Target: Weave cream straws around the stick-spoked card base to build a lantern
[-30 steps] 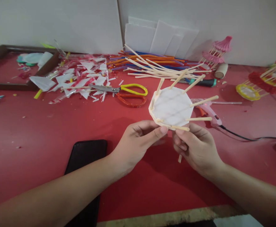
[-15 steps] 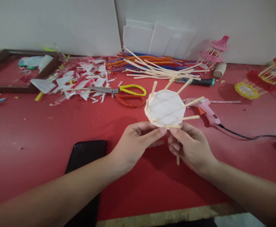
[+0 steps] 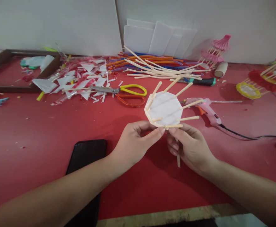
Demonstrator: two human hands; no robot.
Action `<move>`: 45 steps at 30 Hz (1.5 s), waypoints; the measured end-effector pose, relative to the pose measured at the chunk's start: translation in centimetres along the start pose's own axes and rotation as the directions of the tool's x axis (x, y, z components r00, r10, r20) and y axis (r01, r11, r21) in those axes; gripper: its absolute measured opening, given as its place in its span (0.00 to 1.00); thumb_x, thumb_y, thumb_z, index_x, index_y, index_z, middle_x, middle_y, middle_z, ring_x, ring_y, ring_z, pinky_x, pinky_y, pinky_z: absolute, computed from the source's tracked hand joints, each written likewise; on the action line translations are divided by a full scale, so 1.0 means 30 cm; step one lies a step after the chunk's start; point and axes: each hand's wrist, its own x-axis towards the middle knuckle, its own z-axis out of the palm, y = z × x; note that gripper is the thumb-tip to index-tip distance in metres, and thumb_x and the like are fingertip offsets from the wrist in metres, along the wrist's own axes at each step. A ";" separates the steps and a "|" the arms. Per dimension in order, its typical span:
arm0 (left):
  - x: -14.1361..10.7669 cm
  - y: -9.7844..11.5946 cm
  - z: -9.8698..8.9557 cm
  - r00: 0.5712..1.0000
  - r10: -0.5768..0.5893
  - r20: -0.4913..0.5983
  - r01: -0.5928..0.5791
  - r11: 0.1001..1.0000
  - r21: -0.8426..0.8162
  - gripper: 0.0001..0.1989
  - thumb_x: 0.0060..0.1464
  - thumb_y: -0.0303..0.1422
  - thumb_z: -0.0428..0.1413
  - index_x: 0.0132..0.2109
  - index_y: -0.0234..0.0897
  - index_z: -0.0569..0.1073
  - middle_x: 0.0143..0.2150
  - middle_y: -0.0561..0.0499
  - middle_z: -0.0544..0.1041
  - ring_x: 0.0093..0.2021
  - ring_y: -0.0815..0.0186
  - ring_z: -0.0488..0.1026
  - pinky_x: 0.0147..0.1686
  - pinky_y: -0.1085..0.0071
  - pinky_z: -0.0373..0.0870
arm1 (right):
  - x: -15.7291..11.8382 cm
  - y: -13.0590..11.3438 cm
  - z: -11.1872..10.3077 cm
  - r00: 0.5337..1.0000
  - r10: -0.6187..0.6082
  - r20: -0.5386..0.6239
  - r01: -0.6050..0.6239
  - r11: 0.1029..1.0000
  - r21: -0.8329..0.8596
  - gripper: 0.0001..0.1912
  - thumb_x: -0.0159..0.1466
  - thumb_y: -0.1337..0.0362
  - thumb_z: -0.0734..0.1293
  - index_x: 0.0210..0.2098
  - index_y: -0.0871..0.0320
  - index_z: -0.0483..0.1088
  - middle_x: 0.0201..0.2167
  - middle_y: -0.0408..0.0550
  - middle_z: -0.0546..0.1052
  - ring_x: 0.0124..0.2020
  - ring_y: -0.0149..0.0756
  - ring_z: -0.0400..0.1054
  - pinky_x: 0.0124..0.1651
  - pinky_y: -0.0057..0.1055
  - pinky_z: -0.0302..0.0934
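Between both hands, above the table, is a white many-sided disc (image 3: 165, 108) with several short cream sticks standing out around its edge. A cream strip (image 3: 148, 116) runs along the disc's left and lower rim. My left hand (image 3: 138, 138) pinches the near rim with thumb and fingers. Right beside it, my right hand (image 3: 187, 143) is closed at the same rim, its thumb by the lowest stick. The loose end of the cream strip hangs below my right fingers. Fingertips under the disc are hidden.
Yellow-and-red-handled scissors (image 3: 128, 91) lie beside white scraps (image 3: 67, 82). A pink glue gun (image 3: 207, 110) with a cord rests at right. Behind are cream pipe cleaners (image 3: 161, 71), a pink model (image 3: 217, 50) and a red-and-yellow model (image 3: 256, 82). A black phone (image 3: 88, 154) lies near my left forearm.
The disc has tilted and turned slightly, its sticks shifting a little in view. Both hands keep their hold at the near rim.
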 end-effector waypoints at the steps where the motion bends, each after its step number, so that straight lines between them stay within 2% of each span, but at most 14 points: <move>1: 0.001 -0.002 -0.001 1.000 -0.004 0.002 0.004 1.000 -0.004 0.08 0.54 0.36 0.63 0.33 0.36 0.82 0.35 0.49 0.84 0.37 0.63 0.79 0.44 0.68 0.73 | 0.003 0.000 0.000 1.000 0.006 0.008 -0.006 1.000 0.011 0.14 0.55 0.59 0.75 0.23 0.58 0.69 0.16 0.37 0.68 0.15 0.22 0.56 0.15 0.21 0.56; 4: 0.007 -0.006 -0.005 0.999 -0.049 -0.014 0.048 0.995 -0.085 0.08 0.53 0.37 0.64 0.33 0.36 0.82 0.34 0.50 0.84 0.35 0.65 0.78 0.40 0.70 0.73 | 0.012 -0.007 -0.003 0.998 0.046 0.038 -0.047 0.999 0.027 0.13 0.55 0.59 0.75 0.25 0.58 0.70 0.18 0.38 0.69 0.16 0.22 0.57 0.16 0.20 0.55; 10: 0.018 0.010 -0.017 0.981 -0.172 -0.086 0.153 0.968 -0.199 0.11 0.49 0.39 0.67 0.35 0.35 0.82 0.38 0.44 0.85 0.37 0.63 0.80 0.37 0.70 0.75 | -0.006 -0.051 -0.027 0.961 0.256 0.104 -0.256 0.967 -0.020 0.09 0.58 0.61 0.71 0.30 0.56 0.67 0.20 0.37 0.71 0.12 0.20 0.52 0.11 0.18 0.43; 17: 0.014 0.017 -0.026 0.979 -0.135 -0.151 0.122 0.989 -0.087 0.12 0.52 0.41 0.64 0.35 0.35 0.82 0.38 0.44 0.85 0.37 0.63 0.80 0.34 0.72 0.74 | -0.046 -0.098 -0.060 0.938 0.326 0.117 -0.318 0.945 -0.077 0.11 0.61 0.56 0.68 0.29 0.58 0.69 0.21 0.39 0.69 0.12 0.21 0.52 0.11 0.19 0.44; 20: 0.013 0.011 -0.035 0.985 -0.084 -0.153 0.092 0.995 0.042 0.13 0.54 0.42 0.62 0.36 0.35 0.82 0.35 0.45 0.84 0.36 0.63 0.80 0.34 0.72 0.74 | -0.060 -0.113 -0.071 0.958 0.260 0.122 -0.241 0.959 -0.152 0.14 0.61 0.55 0.69 0.26 0.57 0.68 0.20 0.38 0.68 0.12 0.21 0.53 0.12 0.20 0.47; 24: 0.007 0.008 -0.040 0.992 -0.003 -0.126 0.034 0.969 0.245 0.12 0.54 0.41 0.62 0.34 0.35 0.81 0.32 0.47 0.83 0.32 0.63 0.77 0.31 0.71 0.71 | -0.088 -0.111 -0.097 0.996 0.008 0.094 0.025 0.936 -0.350 0.12 0.64 0.55 0.69 0.29 0.55 0.71 0.21 0.39 0.68 0.17 0.24 0.60 0.17 0.23 0.54; 28: -0.004 0.010 -0.035 0.993 0.063 -0.098 -0.023 0.932 0.363 0.10 0.54 0.39 0.61 0.34 0.37 0.81 0.32 0.49 0.83 0.31 0.63 0.76 0.28 0.72 0.68 | -0.108 -0.092 -0.111 0.962 -0.256 0.096 0.270 0.836 -0.477 0.09 0.67 0.57 0.66 0.32 0.53 0.72 0.22 0.41 0.68 0.21 0.27 0.62 0.20 0.25 0.57; 31: -0.012 0.010 -0.030 0.988 0.121 -0.091 -0.068 0.891 0.448 0.07 0.54 0.36 0.60 0.33 0.37 0.80 0.31 0.50 0.83 0.30 0.64 0.76 0.27 0.73 0.67 | -0.117 -0.088 -0.101 0.895 -0.417 0.158 0.428 0.702 -0.569 0.08 0.68 0.60 0.65 0.32 0.52 0.72 0.21 0.41 0.68 0.21 0.28 0.63 0.20 0.26 0.55; 34: -0.015 0.010 -0.028 0.986 0.148 -0.078 -0.090 0.862 0.498 0.07 0.54 0.36 0.60 0.32 0.37 0.80 0.31 0.51 0.83 0.30 0.64 0.77 0.28 0.73 0.67 | -0.127 -0.099 -0.084 0.788 -0.557 0.262 0.528 0.391 -0.754 0.07 0.67 0.63 0.65 0.32 0.52 0.70 0.21 0.41 0.70 0.20 0.28 0.62 0.20 0.27 0.54; 36: -0.014 0.009 -0.026 0.988 0.132 -0.077 -0.076 0.865 0.497 0.07 0.55 0.35 0.59 0.33 0.37 0.80 0.32 0.51 0.83 0.30 0.64 0.77 0.27 0.74 0.68 | -0.130 -0.109 -0.077 0.664 -0.644 0.379 0.560 0.094 -0.823 0.05 0.66 0.66 0.67 0.32 0.53 0.70 0.20 0.40 0.71 0.19 0.26 0.62 0.21 0.27 0.55; 38: -0.011 0.009 -0.023 0.991 0.111 -0.078 -0.060 0.872 0.487 0.07 0.55 0.34 0.59 0.34 0.37 0.80 0.33 0.52 0.84 0.30 0.65 0.77 0.26 0.75 0.67 | -0.129 -0.119 -0.076 0.491 -0.687 0.536 0.583 -0.198 -0.788 0.03 0.62 0.70 0.70 0.34 0.56 0.72 0.20 0.40 0.71 0.19 0.26 0.62 0.25 0.27 0.59; 40: -0.007 0.008 -0.019 0.990 0.117 -0.077 -0.066 0.876 0.477 0.06 0.54 0.33 0.59 0.34 0.36 0.80 0.32 0.52 0.84 0.30 0.66 0.78 0.27 0.75 0.68 | -0.124 -0.126 -0.079 0.361 -0.645 0.674 0.588 -0.404 -0.701 0.07 0.59 0.72 0.72 0.38 0.60 0.75 0.20 0.41 0.72 0.21 0.28 0.65 0.29 0.28 0.62; 42: -0.002 0.005 -0.014 0.990 0.122 -0.075 -0.074 0.883 0.464 0.06 0.54 0.33 0.59 0.33 0.36 0.80 0.32 0.52 0.84 0.32 0.65 0.79 0.29 0.75 0.69 | -0.114 -0.129 -0.079 0.314 -0.571 0.759 0.616 -0.486 -0.620 0.10 0.58 0.74 0.73 0.41 0.64 0.75 0.22 0.43 0.74 0.23 0.30 0.67 0.31 0.30 0.64; 45: 0.005 0.001 -0.012 0.997 0.070 -0.043 -0.048 0.924 0.379 0.07 0.55 0.34 0.60 0.34 0.35 0.80 0.35 0.50 0.84 0.36 0.63 0.80 0.34 0.73 0.71 | -0.098 -0.122 -0.066 0.287 -0.503 0.815 0.699 -0.471 -0.537 0.10 0.60 0.74 0.71 0.42 0.64 0.76 0.21 0.44 0.75 0.22 0.30 0.67 0.28 0.29 0.64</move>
